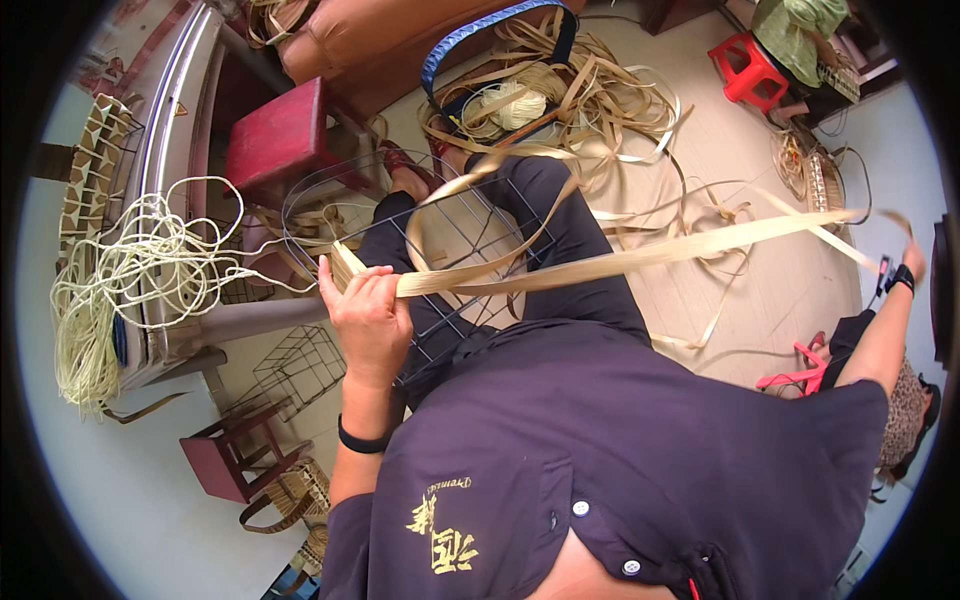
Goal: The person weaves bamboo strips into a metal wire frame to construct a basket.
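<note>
A long, flat tan woven-fibre strip is stretched across in front of me. My left hand is closed around it, at the left edge of a black wire basket frame resting on my lap. The index finger points up beside a short, folded-looking piece of strip. Far to the right, my outstretched right hand has its fingers closed on the strip's other end, which curls over near it. A small dark object beside that wrist is too small to make out. Another length of strip loops through the frame.
A pile of tan strips lies on the floor ahead, by a blue-wrapped hoop. A red stool and a table with pale cord stand left. Another person, in green, is at far right near a red plastic stool.
</note>
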{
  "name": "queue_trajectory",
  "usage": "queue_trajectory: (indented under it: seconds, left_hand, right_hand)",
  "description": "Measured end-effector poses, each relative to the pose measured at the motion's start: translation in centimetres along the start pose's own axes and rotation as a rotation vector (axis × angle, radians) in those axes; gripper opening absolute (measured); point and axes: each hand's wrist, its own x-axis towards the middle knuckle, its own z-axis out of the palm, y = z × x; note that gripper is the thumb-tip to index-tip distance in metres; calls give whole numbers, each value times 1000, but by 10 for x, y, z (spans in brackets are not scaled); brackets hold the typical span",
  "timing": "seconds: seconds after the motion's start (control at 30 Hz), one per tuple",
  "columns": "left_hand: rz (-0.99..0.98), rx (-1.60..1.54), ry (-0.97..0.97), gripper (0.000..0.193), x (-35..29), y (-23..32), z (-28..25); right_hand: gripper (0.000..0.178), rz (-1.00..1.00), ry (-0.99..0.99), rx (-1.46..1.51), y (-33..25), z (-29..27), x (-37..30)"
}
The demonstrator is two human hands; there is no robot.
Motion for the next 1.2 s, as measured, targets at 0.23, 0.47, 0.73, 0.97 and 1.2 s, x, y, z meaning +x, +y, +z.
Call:
queue_trajectory:
  seconds: [0.23,0.47,0.73,0.97,1.2]
  left_hand:
    - [16,168,-71,7,31,40,-15]
    - [28,140,-77,12,27,21,-7]
    - [30,158,-93,10,16,23,-11]
    - [79,96,-111,6,28,29,-2]
    - [63,166,-57,12,29,29,-6]
  right_hand:
    - [36,-999,-644,550,-266,154,-316]
    - [57,-1635,-1252,578,-357,182,-659]
    - [32,-1438,-1672,613,-322,175,-509]
    - [35,-511,-99,84,96,65,-117]
    - [49,-566,85,-222,-12,137,-148]
